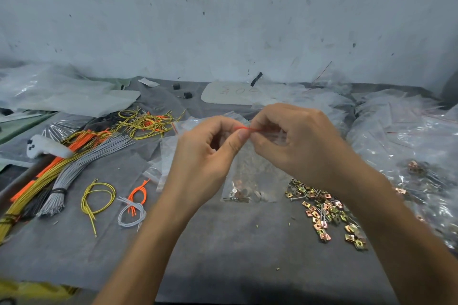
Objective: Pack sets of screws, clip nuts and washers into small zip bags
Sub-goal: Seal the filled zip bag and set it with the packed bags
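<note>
Two-handed work, and starting nearest: passing over the loose heap of clip nuts and screws (pixel 324 213) on the grey table (pixel 223 242), just right of the bag's foot. Hanging the small zip bag (pixel 250 171) straight down beneath the hands, with its load of screws, clip nuts and washers (pixel 245 194) settled along the bottom seam; not managing to tell whether that seam is touching the table or just above it.

Judging the film as thin, slick and floppy, and the metal as the only real weight, so dragging the bag plumb below the grip. Guarding, probably, against screw tips piercing the film if squeezed low. Taking hold best at the top, on the stiffer red zip strip (pixel 241 128), not at the belly.

Pinching that strip with the left hand (pixel 205 153), thumb pressed against forefinger. Pinching it right alongside with the right hand (pixel 297 141), fingertips pressed together, remaining fingers curled. Setting the two pinches almost touching, with the bag dangling between the wrists.

Leaving, farther off, spare empty bags (pixel 166 148), wire bundles (pixel 99 153) at left and heaped filled bags (pixel 409 136) at right.
</note>
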Demonstrator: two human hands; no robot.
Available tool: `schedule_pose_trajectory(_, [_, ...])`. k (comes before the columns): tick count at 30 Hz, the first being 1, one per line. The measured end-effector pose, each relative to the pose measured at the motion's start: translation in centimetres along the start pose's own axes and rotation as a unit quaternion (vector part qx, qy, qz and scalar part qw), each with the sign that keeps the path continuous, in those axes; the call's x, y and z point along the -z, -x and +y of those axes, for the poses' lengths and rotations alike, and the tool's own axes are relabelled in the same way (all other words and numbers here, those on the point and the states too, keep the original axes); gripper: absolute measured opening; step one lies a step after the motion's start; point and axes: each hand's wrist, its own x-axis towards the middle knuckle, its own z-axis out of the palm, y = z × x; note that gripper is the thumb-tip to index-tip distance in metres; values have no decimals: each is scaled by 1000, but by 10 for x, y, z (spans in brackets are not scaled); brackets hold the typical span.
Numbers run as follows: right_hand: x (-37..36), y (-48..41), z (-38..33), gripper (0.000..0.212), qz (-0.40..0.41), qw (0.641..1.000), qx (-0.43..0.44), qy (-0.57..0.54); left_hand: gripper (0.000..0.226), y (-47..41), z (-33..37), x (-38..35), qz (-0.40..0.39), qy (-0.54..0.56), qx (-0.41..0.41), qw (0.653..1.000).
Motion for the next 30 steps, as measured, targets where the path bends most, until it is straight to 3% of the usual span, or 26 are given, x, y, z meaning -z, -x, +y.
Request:
schedule_pose_trajectory(13, [18,34,33,10,-7,1000,-12,-25,4,16,-10,19,19,3,20,1000])
schedule_pose_trajectory(22, [21,51,38,34,45,998,-33,-32,6,26,-14,7,4,60,66,996])
schedule_pose_trajectory(24, [25,57,40,42,65,996,-54,-40,5,25,-16,13,15,58,66,996])
schedule_pose_trajectory(27, [34,66,47,38,97,988,-112,-42,9,22,-20,33,52,69,74,994])
schedule_pose_trajectory(29, [29,72,45,36,73,986,-141,-59,12,21,-15,32,13,67,66,996])
schedule_pose_trajectory(30, [21,76,41,44,52,980,-164,-99,14,23,-12,26,-11,59,63,996])
